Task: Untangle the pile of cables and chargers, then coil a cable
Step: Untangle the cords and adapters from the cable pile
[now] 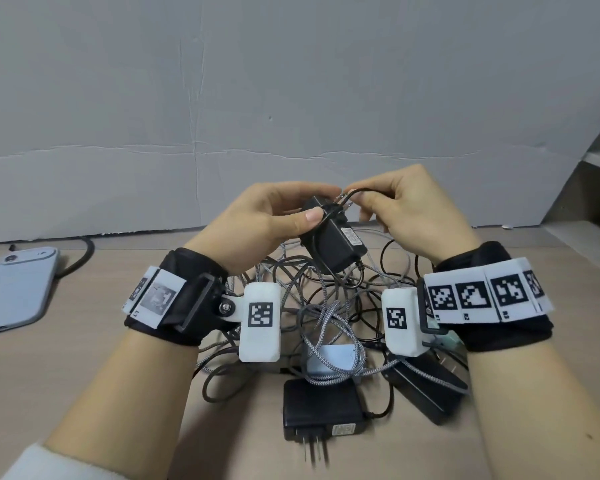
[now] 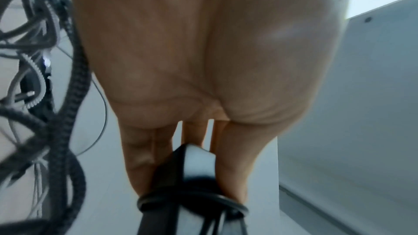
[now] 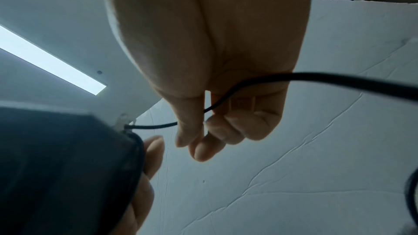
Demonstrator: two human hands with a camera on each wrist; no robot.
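Here the left hand (image 1: pixel 257 223) grips a black charger (image 1: pixel 329 242) — the right hand (image 1: pixel 416 216) pinches its thin cable (image 3: pixel 226 94).

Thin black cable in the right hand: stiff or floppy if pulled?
Probably floppy: the thin black cable curves loosely through the right hand. Likely snags: it wraps the black adapter held by the left hand.

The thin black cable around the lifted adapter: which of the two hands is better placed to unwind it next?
Right. The right hand already pinches the cable near the prongs, while the left hand grips the adapter and should probably just steady it.
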